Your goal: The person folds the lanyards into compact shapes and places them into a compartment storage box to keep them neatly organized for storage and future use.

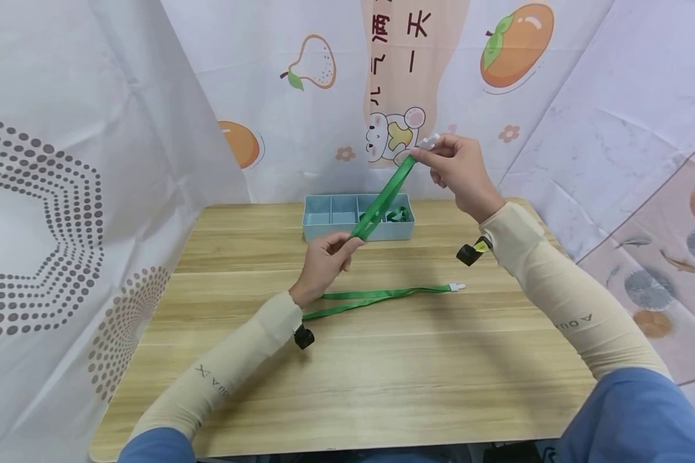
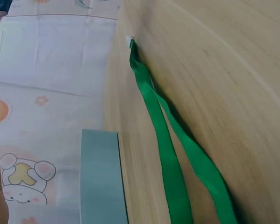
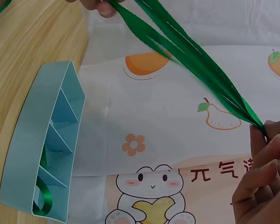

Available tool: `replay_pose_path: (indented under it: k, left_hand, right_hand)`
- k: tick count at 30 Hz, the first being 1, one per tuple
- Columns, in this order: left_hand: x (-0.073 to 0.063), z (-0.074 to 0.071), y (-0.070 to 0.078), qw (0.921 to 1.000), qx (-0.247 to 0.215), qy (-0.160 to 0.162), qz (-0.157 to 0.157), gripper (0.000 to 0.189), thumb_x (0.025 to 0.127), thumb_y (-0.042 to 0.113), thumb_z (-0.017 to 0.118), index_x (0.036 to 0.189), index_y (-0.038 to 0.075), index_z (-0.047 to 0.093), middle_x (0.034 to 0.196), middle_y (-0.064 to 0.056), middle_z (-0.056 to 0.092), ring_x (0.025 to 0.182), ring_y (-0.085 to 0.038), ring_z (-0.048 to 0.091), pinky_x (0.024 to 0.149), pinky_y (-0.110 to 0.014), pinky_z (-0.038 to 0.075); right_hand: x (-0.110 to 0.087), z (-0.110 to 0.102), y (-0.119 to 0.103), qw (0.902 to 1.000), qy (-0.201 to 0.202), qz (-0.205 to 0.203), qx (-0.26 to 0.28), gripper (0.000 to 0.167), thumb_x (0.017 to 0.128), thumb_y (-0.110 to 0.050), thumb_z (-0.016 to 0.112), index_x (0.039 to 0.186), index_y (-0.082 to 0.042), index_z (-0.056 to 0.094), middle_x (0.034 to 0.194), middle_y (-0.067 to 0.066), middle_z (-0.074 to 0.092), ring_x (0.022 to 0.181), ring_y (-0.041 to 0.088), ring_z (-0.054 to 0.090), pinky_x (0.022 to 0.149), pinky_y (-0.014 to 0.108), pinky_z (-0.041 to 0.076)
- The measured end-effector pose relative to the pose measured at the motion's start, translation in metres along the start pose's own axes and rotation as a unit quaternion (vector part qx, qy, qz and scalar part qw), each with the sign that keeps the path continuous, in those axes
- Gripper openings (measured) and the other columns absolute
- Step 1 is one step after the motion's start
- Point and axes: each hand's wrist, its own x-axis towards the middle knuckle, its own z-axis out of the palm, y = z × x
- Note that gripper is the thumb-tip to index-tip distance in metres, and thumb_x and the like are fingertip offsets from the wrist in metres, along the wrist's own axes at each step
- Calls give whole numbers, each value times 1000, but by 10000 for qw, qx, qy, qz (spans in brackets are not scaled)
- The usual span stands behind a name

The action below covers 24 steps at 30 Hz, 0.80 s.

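A folded green lanyard (image 1: 385, 198) is stretched on a slant in the air between my two hands. My left hand (image 1: 322, 260) pinches its lower end between thumb and fingers. Higher up and to the right, my right hand (image 1: 462, 172) pinches the other end beside a white plastic clip (image 1: 428, 141). In the right wrist view, the held strap (image 3: 196, 65) shows several layers running together. Below my hands, a second green lanyard (image 1: 376, 296) lies lengthwise on the table, its white clip (image 1: 457, 287) pointing right. My left forearm hides its left end.
Behind the hands, a light blue divided box (image 1: 356, 233) stands at the table's back edge. Green straps (image 1: 398, 215) lie in its right compartments; the two left ones show bare floors. The wooden table (image 1: 417, 386) reaches back to a printed cloth (image 1: 324, 128).
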Motion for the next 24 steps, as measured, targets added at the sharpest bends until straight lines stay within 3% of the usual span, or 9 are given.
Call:
replay_pose_path:
  k: [5, 10, 18, 24]
  left_hand:
    - [-2, 1, -2, 9995, -9, -139, -266, 25, 105, 2, 58, 123, -10, 69, 102, -5, 76, 52, -17, 39, 49, -24, 34]
    - [-3, 2, -3, 9996, 82, 50, -260, 27, 105, 3, 58, 130, -3, 65, 97, -1, 73, 50, -13, 38, 47, -24, 32]
    - [-3, 1, -5, 10000, 13, -25, 59, 12, 102, -5, 59, 113, -6, 65, 94, 1, 75, 49, -17, 41, 46, -24, 37]
    - [-4, 3, -3, 9998, -135, 80, 101, 10, 104, -1, 57, 111, -5, 63, 93, -4, 70, 52, -14, 43, 48, -23, 38]
  right_hand:
    - [0, -1, 0, 9999, -55, -133, 2, 28, 87, -21, 86, 95, 0, 70, 80, 3, 68, 55, 13, 44, 48, 21, 35]
    - [1, -2, -1, 9998, -126, -180, 15, 27, 87, -21, 86, 98, 0, 72, 79, 3, 67, 55, 14, 45, 48, 21, 35]
    - [3, -4, -2, 9995, -144, -179, 230, 24, 87, -17, 86, 96, 0, 72, 78, 4, 68, 55, 13, 45, 48, 21, 35]
    - [5, -4, 1, 9971, -263, -25, 714, 22, 87, -13, 85, 99, 1, 74, 79, 3, 68, 56, 13, 42, 50, 22, 32]
